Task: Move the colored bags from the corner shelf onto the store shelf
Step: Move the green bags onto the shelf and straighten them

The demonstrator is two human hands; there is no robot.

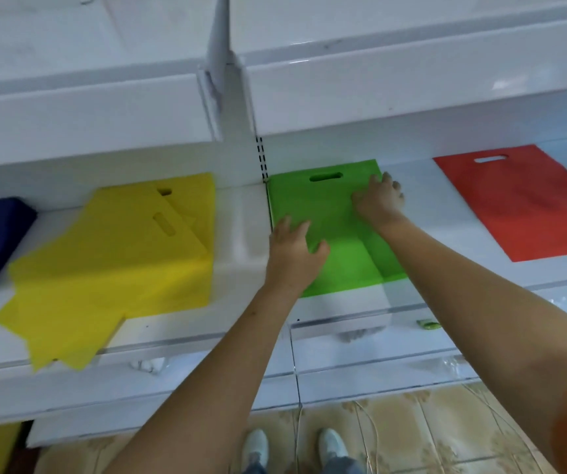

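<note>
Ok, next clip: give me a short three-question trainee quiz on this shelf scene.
1. True or false: both hands rest on the green bag.
2. Which bag lies to the right of the green one? A) yellow B) red C) blue
3. Fill in: the untidy, fanned-out pile is the ___ bags.

Key:
1. True: the left hand and the right hand lie flat on it.
2. B: the red bag.
3. Yellow: the yellow bags spill toward the shelf edge.
</note>
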